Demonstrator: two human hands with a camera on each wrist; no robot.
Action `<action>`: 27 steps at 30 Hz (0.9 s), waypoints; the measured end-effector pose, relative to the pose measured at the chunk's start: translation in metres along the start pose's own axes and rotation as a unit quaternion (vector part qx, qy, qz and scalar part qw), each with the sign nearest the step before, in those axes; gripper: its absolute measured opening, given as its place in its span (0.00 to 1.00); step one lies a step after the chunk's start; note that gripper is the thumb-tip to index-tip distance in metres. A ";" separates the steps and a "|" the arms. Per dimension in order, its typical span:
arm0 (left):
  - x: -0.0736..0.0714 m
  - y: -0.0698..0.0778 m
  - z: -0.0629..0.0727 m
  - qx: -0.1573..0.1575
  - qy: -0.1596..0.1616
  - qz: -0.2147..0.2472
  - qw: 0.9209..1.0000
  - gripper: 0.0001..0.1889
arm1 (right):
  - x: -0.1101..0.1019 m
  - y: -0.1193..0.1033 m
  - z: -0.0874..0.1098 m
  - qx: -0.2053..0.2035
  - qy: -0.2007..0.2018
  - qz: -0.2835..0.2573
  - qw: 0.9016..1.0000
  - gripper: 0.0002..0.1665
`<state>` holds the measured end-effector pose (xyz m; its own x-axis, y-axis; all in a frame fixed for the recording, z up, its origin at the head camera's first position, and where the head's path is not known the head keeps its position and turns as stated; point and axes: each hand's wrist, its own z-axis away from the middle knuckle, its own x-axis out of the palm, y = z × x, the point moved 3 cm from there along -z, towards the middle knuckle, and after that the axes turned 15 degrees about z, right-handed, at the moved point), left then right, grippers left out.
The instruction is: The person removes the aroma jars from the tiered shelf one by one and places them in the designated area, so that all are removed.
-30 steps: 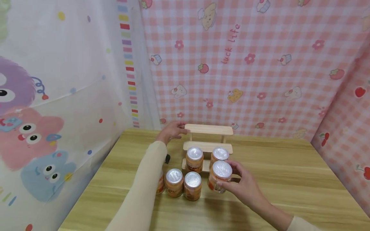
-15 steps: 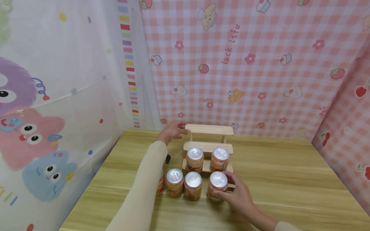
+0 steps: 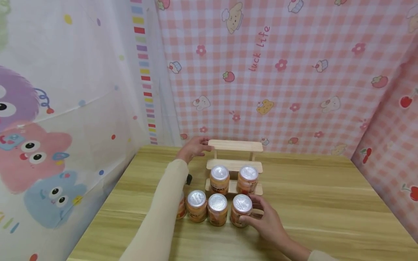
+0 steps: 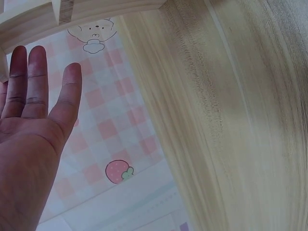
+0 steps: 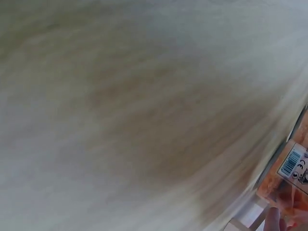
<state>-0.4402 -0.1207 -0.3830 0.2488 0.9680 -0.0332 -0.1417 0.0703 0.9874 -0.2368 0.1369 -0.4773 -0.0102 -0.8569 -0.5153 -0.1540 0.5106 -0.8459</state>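
Note:
My right hand [image 3: 269,221] holds an orange can [image 3: 241,214] with a silver lid, thumb at the front and fingers behind. The can is upright, at the right end of a row on the table. To its left stand two similar cans, a middle can [image 3: 217,212] and another can [image 3: 196,210]. In the right wrist view, an orange can [image 5: 284,185] with a barcode shows at the edge. My left hand [image 3: 195,148] touches the left end of a three-tier wooden rack [image 3: 235,145]; its visible fingers look straight in the left wrist view.
A left can [image 3: 220,183] and a right can [image 3: 248,183] stand at the rack's lowest tier. Another can [image 3: 181,210] is partly hidden by the left sleeve [image 3: 160,214]. A small black object [image 3: 188,179] lies beside that sleeve. Checked cloth [image 3: 277,90] hangs behind the table.
My right hand has brought its can down toward the front of the rack, then slid it left, closer to the row. My left hand stays at the rack.

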 end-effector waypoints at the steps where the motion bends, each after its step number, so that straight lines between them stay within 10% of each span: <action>1: 0.000 0.000 0.000 0.000 0.000 0.000 1.000 0.28 | -0.002 0.000 0.000 0.003 0.002 0.005 1.000 0.43; 27: -0.001 -0.001 -0.001 -0.004 0.007 0.012 1.000 0.26 | -0.051 -0.031 -0.054 -0.028 0.067 0.061 0.995 0.48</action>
<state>-0.4414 -0.1213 -0.3846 0.2313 0.9728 -0.0120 -0.1558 0.0492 0.9866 -0.2854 0.1608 -0.4177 -0.1627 -0.7921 -0.5884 -0.1991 0.6104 -0.7667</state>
